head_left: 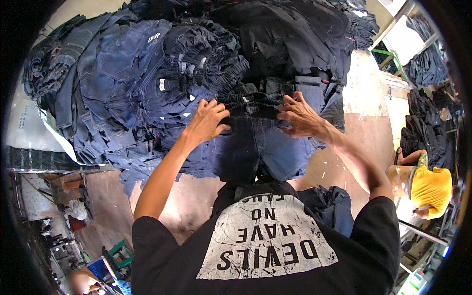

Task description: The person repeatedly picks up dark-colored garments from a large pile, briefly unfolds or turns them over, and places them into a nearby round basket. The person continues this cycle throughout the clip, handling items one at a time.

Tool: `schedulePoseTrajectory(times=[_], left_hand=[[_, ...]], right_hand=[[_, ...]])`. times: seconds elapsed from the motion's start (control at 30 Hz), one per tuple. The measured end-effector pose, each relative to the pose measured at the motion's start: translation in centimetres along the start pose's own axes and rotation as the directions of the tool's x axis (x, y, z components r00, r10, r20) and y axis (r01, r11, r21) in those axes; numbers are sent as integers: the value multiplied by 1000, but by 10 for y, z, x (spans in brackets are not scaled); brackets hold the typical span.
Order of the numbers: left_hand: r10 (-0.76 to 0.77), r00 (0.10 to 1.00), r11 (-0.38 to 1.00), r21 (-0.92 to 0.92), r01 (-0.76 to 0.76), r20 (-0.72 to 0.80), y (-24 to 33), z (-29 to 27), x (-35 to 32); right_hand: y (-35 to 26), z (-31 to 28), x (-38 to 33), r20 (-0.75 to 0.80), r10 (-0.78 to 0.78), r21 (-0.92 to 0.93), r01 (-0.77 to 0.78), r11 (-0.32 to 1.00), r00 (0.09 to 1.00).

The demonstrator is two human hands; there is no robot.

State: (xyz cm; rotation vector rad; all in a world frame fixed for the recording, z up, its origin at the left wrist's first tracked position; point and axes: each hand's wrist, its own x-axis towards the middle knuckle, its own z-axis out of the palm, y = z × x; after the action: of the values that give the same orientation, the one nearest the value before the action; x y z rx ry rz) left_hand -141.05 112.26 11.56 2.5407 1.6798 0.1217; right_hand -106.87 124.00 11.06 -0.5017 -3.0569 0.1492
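In front of me a pair of dark blue jeans (281, 147) lies over the pile, its gathered black waistband (253, 109) away from me and its legs toward me. My left hand (207, 119) is at the left end of the waistband, fingers curled in on the cloth. At the right end, my right hand (300, 117) has its fingers bent and closed on the band. Between the two hands the waistband runs fairly straight across. The fingertips are partly hidden by the fabric.
A large heap of blue jeans (118, 73) rises at the left, beside black garments (290, 37) at the back. More dark jeans (327, 204) lie near my right side. At the far right a person in a yellow shirt (430, 191) works by dark clothes. A green stool (120, 253) stands lower left.
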Motion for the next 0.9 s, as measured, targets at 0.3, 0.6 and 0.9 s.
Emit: schedulePoseTrajectory(times=[0.3,0.6,0.9], left_hand=[[-377,926,901,-235,364,-11,-19,40,3],[-757,588,626,-574,528,-284,-24,97,11],[-622,397,782,-504,367,-675,34,122,28]], right_hand=[[23,38,1,-27,388,374,-351,858,921],[20,83,15,-166,709,712,-415,567,685],[-48,84,32,-635,626,467,-421,778,452]])
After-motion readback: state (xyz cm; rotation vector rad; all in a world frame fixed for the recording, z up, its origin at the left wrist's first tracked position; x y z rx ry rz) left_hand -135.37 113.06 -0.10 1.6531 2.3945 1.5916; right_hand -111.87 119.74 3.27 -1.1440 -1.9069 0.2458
